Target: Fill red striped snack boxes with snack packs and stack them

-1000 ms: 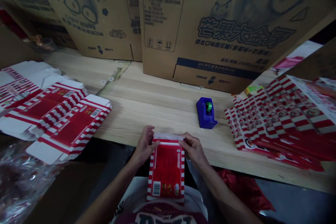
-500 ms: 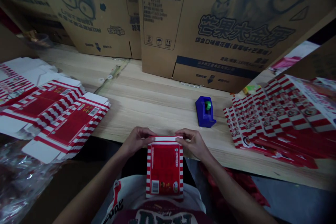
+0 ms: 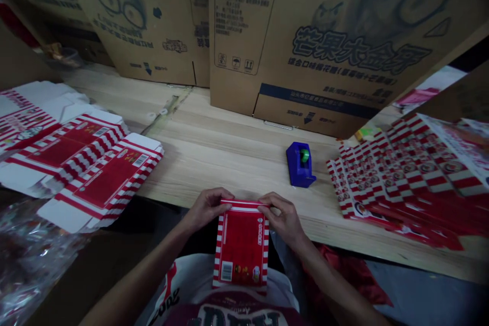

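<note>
At nine o'clock, cartons [image 3: 101,181] run out of view. At six, the left hand [image 3: 207,209] pinches the box [image 3: 241,244] by one upper corner, the right hand [image 3: 282,215] by the other; its underside is hidden. Dispenser [image 3: 300,169] at four; at three, a stack [image 3: 401,163], cut off.

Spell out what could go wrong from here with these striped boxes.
1. The left grip and right grip pinch the red-and-white box at its far end, mostly past the edge of the wooden table; a slip could drop it.
2. The nearest carton on the left overhangs that edge; a bump might topple it.
3. The slanted striped packaging on the right might slide.
</note>
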The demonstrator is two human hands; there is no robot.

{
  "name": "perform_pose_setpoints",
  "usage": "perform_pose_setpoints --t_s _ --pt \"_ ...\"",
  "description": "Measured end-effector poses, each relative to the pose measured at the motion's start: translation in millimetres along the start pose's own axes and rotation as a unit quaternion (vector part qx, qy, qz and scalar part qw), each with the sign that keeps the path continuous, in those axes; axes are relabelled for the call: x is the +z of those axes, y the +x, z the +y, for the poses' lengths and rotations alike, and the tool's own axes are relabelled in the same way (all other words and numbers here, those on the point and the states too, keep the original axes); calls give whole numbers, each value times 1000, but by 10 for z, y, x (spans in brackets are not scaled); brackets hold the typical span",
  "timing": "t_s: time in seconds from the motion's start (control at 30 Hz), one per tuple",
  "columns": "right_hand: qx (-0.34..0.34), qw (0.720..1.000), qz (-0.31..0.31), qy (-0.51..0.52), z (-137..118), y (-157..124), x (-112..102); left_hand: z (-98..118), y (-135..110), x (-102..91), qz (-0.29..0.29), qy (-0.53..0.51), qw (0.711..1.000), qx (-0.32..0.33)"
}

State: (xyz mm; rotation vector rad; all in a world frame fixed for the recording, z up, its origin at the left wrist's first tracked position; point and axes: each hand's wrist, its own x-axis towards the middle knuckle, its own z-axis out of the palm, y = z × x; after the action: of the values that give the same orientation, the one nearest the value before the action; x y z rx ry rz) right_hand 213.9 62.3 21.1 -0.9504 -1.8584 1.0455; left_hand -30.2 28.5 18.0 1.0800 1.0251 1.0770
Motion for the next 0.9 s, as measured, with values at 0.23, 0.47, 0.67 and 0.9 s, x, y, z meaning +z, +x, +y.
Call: perform_pose_setpoints --t_s 0.23,0.47,0.67,0.9 --pt "61 997 51 26 50 -234 20 -250 -58 309 52 -27 998 6" --pt "120 920 371 -39 440 129 -755 -300 -19 325 109 -86 988 -61" --pt "171 904 392 0 815 399 -1035 -175 24 463 99 -65 989 -87" --pt "171 866 457 105 807 324 -842 -185 58 465 77 -52 991 -101"
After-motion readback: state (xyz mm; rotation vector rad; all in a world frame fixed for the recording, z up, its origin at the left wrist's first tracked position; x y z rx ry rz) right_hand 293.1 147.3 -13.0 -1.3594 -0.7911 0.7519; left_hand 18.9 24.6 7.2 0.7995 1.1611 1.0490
